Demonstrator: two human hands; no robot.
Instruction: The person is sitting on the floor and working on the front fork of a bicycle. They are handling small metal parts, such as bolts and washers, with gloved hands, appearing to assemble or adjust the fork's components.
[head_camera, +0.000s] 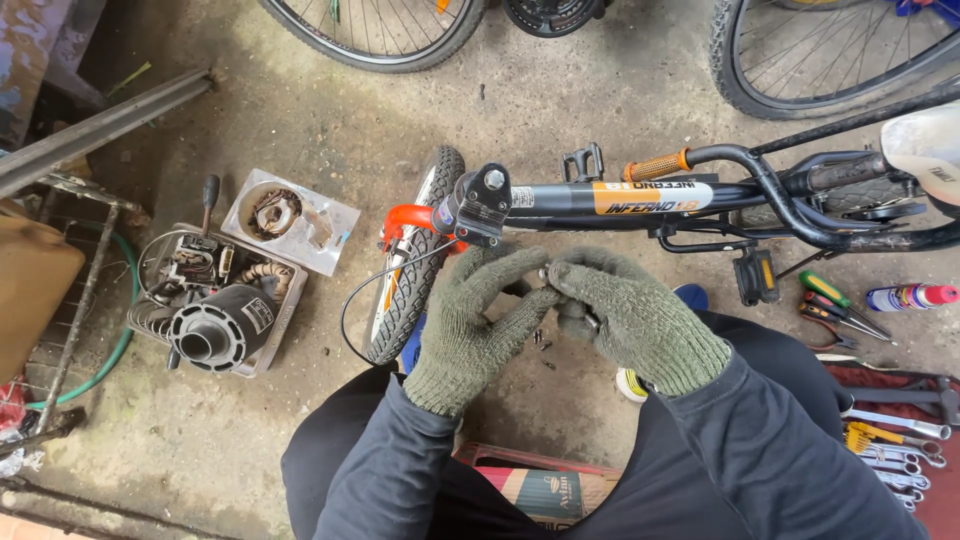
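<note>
Both my hands wear green knitted gloves and meet in front of a small bicycle lying on the concrete. My left hand (470, 325) and my right hand (630, 315) pinch a small metal part (545, 272) between their fingertips; the part is mostly hidden by the gloves. Just beyond them is the dark bicycle frame (610, 197) with its headset clamp (485, 200), an orange fork (405, 218) and the front wheel (410, 265). A black cable (350, 300) loops off the fork. A few small bits (541, 343) lie on the floor under my hands.
A tray (262, 345) with a black cylindrical part and springs stands at left, a clear box (335, 222) beside it. Pliers and a screwdriver (835, 310), a spray can (910, 296) and wrenches (895, 455) lie at right. Other bicycle wheels (380, 40) stand behind.
</note>
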